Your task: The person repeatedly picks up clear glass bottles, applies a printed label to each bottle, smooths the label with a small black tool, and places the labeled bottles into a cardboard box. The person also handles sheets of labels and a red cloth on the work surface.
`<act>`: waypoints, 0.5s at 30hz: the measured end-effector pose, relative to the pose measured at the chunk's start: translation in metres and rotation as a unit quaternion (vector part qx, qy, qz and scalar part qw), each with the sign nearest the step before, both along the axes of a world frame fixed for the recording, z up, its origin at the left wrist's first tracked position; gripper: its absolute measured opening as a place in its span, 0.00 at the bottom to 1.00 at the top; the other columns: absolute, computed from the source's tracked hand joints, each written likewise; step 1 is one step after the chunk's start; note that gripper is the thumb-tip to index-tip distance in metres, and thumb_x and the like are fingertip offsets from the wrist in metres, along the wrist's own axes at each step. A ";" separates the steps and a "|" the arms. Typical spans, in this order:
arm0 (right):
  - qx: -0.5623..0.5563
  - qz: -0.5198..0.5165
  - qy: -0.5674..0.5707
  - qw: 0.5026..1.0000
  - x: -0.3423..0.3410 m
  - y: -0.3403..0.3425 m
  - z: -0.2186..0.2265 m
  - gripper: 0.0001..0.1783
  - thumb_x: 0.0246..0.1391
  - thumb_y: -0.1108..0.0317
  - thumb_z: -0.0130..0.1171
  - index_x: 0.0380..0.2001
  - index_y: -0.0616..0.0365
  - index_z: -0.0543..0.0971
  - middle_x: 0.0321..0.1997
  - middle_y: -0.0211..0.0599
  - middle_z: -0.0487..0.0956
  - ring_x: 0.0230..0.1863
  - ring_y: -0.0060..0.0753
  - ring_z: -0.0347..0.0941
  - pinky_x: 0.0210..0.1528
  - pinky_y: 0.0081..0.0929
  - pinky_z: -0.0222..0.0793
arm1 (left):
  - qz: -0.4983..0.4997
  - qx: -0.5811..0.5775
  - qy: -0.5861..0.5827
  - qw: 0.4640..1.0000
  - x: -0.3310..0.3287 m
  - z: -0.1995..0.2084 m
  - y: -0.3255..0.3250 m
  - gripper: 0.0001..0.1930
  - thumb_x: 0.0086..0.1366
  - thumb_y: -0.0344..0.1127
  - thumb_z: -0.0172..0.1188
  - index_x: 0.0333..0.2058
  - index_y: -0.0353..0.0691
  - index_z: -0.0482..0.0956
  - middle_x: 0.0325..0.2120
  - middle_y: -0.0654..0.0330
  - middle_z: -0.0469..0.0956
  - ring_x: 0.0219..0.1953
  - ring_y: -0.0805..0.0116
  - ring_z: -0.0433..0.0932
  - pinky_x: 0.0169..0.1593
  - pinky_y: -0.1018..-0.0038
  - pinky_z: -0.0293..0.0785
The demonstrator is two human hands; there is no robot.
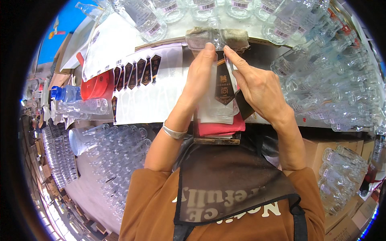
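A clear glass bottle [206, 98] lies on a narrow stand, its neck pointing away from me between beige cloth pads [235, 37]. On its upper side sits a dark, tie-shaped label [224, 82] with light lettering. My left hand [199, 74] grips the bottle along its left side, fingertips close to the shoulder. Over the right side reaches my right hand [255, 88], its index finger stretched toward the label's far end. A dark flat piece [244, 105] sticks out from beneath that palm and seems held there. Some right fingers are hidden.
On the left, a white backing sheet [161, 94] carries several dark labels [140, 71], near a red plastic item [95, 86]. Clear bottles stand at the back [203, 10] and lie stacked at right [333, 76]. Pink cloth [221, 128] lies beneath the bottle's near end.
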State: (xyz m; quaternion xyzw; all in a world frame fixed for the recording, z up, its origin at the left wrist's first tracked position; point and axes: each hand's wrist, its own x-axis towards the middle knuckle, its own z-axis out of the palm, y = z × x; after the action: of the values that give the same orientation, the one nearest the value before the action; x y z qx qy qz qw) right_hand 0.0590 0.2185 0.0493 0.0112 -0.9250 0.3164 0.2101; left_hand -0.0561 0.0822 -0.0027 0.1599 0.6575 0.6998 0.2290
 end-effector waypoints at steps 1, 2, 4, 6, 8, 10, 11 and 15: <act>0.010 0.001 -0.027 1.000 0.001 -0.001 0.001 0.29 0.63 0.71 0.54 0.67 0.42 0.69 0.24 0.48 0.78 0.26 0.53 0.76 0.30 0.45 0.69 | -0.004 0.002 0.012 1.000 0.001 -0.002 -0.001 0.30 0.76 0.55 0.44 0.50 0.28 0.76 0.43 0.56 0.78 0.46 0.69 0.72 0.54 0.73 0.67; 0.020 0.002 -0.053 0.998 0.001 -0.001 0.001 0.29 0.63 0.72 0.54 0.67 0.42 0.68 0.23 0.48 0.78 0.26 0.53 0.76 0.30 0.44 0.69 | -0.008 0.003 0.024 1.000 0.001 -0.003 -0.002 0.30 0.77 0.55 0.44 0.51 0.28 0.76 0.44 0.55 0.78 0.48 0.68 0.73 0.55 0.73 0.67; 0.036 0.002 -0.079 0.996 0.002 0.000 0.002 0.29 0.63 0.72 0.54 0.67 0.44 0.69 0.24 0.46 0.78 0.26 0.50 0.76 0.31 0.42 0.70 | -0.010 -0.003 0.028 1.000 0.003 0.001 -0.001 0.29 0.77 0.55 0.44 0.51 0.28 0.76 0.45 0.55 0.78 0.48 0.68 0.73 0.56 0.73 0.66; 0.044 0.001 -0.079 0.996 0.003 0.002 0.003 0.27 0.63 0.71 0.54 0.66 0.47 0.70 0.25 0.43 0.80 0.25 0.43 0.77 0.32 0.39 0.72 | -0.014 -0.009 0.028 0.999 0.002 0.001 -0.002 0.29 0.77 0.54 0.44 0.51 0.28 0.76 0.46 0.54 0.78 0.49 0.68 0.73 0.57 0.73 0.66; -0.097 -0.003 -0.012 0.995 -0.002 0.004 -0.003 0.25 0.64 0.70 0.55 0.64 0.51 0.72 0.25 0.38 0.80 0.26 0.31 0.75 0.33 0.32 0.71 | -0.020 -0.015 0.026 0.999 -0.001 0.000 -0.006 0.29 0.77 0.54 0.44 0.51 0.28 0.76 0.47 0.54 0.79 0.50 0.68 0.73 0.58 0.73 0.66; -0.275 -0.046 -0.049 0.959 -0.003 0.016 -0.001 0.19 0.67 0.66 0.55 0.58 0.61 0.76 0.29 0.30 0.80 0.30 0.16 0.71 0.37 0.19 0.69 | 0.006 -0.031 0.087 0.996 0.003 0.008 -0.015 0.28 0.77 0.53 0.44 0.52 0.28 0.76 0.48 0.54 0.79 0.50 0.68 0.73 0.58 0.73 0.66; -0.358 -0.055 -0.058 0.930 -0.010 0.033 -0.013 0.19 0.69 0.63 0.53 0.54 0.65 0.77 0.32 0.30 0.80 0.32 0.15 0.72 0.39 0.16 0.68 | 0.020 -0.040 0.117 0.992 0.007 0.013 -0.020 0.28 0.77 0.53 0.43 0.52 0.29 0.75 0.48 0.54 0.78 0.50 0.68 0.74 0.59 0.73 0.65; -0.485 -0.053 -0.023 0.872 -0.023 0.032 -0.002 0.17 0.65 0.64 0.56 0.51 0.65 0.78 0.39 0.31 0.80 0.40 0.18 0.74 0.46 0.18 0.71 | 0.059 -0.041 0.162 0.984 0.025 0.017 -0.047 0.23 0.73 0.43 0.52 0.58 0.30 0.72 0.52 0.51 0.78 0.57 0.62 0.74 0.65 0.69 0.62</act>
State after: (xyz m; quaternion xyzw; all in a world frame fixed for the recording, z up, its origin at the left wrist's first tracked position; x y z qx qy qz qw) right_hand 0.0358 0.2506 0.0475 -0.1488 -0.6590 0.7139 0.1843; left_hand -0.0313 0.0354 0.0142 0.2231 0.7222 0.6493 0.0840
